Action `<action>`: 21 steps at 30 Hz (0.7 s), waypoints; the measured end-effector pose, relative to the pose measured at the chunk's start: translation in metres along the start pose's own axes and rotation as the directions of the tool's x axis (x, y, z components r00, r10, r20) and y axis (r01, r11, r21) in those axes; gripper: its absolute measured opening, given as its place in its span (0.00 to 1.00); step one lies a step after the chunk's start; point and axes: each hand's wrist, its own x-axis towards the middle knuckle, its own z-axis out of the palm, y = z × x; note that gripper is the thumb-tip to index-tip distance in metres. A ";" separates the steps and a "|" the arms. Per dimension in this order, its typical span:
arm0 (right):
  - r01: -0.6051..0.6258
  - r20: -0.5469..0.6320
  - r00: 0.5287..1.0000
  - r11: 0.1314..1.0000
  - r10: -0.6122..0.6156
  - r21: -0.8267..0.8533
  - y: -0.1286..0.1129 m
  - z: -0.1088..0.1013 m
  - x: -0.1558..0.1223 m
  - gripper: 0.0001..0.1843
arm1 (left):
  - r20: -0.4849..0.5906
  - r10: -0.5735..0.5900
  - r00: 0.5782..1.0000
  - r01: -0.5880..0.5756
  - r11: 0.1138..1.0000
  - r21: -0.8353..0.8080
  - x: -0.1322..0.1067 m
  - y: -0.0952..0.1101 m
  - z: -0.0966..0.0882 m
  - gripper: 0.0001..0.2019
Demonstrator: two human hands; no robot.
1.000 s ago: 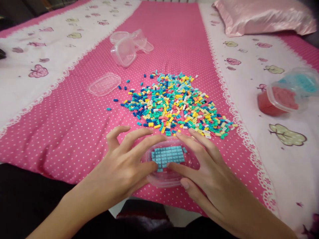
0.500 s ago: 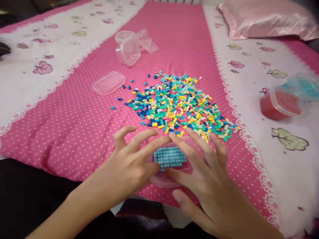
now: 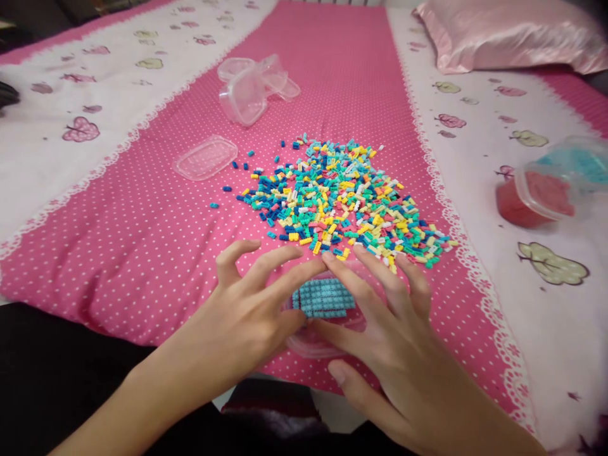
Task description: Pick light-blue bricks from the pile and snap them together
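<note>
A small clear plastic container (image 3: 311, 343) sits on the pink dotted bedcover near the front edge, and neat rows of light blue bricks (image 3: 325, 297) show through its top. My left hand (image 3: 247, 304) lies over its left side with fingers spread and the thumb raised. My right hand (image 3: 394, 329) covers the right side, fingers stretched flat across the top and the thumb down by the near rim. Fingertips of both hands meet above the container. Just beyond them spreads a pile of small mixed-colour bricks (image 3: 342, 196).
A loose clear lid (image 3: 206, 157) lies left of the pile; empty clear containers (image 3: 251, 88) lie farther back. At right stand a tub of red bricks (image 3: 532, 199) and a tub of blue bricks (image 3: 579, 161). A pink pillow (image 3: 503, 31) is at back right.
Both hands have drawn closer over the container, the right fingers sliding left across its top until the fingertips meet. In the last half second almost nothing moved.
</note>
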 end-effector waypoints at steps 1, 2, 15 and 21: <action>-0.001 0.004 1.000 1.000 0.001 0.002 0.000 0.000 0.000 0.17 | 0.000 0.000 1.000 0.000 1.000 0.000 0.000 0.000 0.000 0.06; -0.001 0.008 1.000 1.000 0.001 0.003 0.000 0.000 0.000 0.17 | 0.000 -0.001 1.000 0.001 1.000 0.000 0.000 0.000 0.000 0.06; 0.002 0.043 0.999 0.999 -0.001 -0.034 0.001 -0.003 -0.001 0.19 | 0.009 0.010 1.000 -0.010 1.000 0.017 0.000 0.000 0.002 0.11; -0.011 0.046 0.999 1.000 0.012 -0.024 0.001 -0.003 -0.001 0.19 | 0.014 0.013 1.000 -0.013 1.000 0.012 -0.001 -0.001 0.002 0.11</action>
